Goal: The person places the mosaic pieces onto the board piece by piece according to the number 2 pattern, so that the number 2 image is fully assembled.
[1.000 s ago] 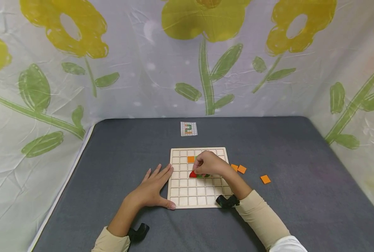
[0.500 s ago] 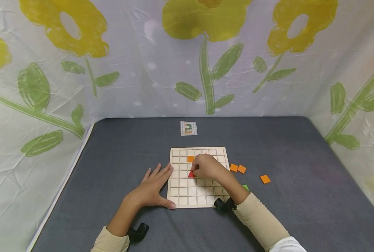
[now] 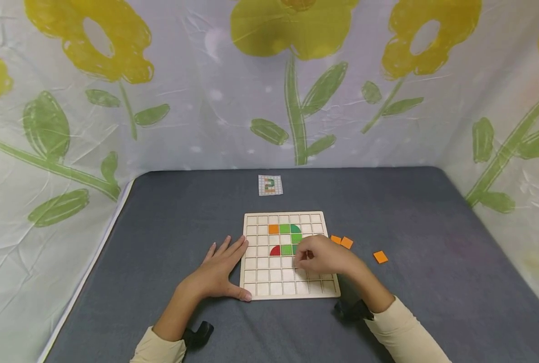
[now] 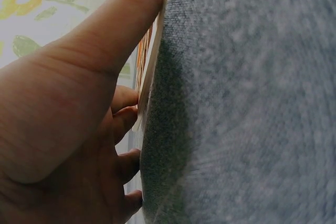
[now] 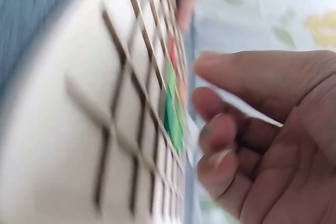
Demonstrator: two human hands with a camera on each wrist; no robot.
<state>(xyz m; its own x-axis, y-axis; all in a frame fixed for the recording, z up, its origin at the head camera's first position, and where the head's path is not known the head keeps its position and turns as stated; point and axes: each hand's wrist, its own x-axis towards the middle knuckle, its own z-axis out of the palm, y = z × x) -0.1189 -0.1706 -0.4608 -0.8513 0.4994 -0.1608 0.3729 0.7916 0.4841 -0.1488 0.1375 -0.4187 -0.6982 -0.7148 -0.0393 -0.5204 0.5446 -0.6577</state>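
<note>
A pale wooden grid board [image 3: 262, 289] lies on the table. Set in its cells are an orange square tile [image 3: 274, 229], green square tiles [image 3: 285, 229], a dark green quarter-round tile [image 3: 295, 229] and a red quarter-round tile [image 3: 275, 250]. Along the board's left edge rests my left hand [image 3: 217, 272], fingers spread, thumb at the near corner; the left wrist view shows its thumb [image 4: 113, 30] against the rim. Over the board's right half hovers my right hand [image 3: 325, 254], loosely curled around nothing and partly covering another dark green tile. Its fingertips [image 5: 218, 166] stand apart from the board in the right wrist view.
Loose orange square tiles [image 3: 347, 243] lie just right of the board, one of them [image 3: 380, 257] farther out. Behind the board is a small printed pattern card [image 3: 270, 185]. A flower-printed cloth [image 3: 196, 101] hangs beyond the dark grey table [image 3: 178, 212].
My right hand has left the red tile and moved right and slightly nearer, uncovering the green tiles. My left hand stays at the board's edge.
</note>
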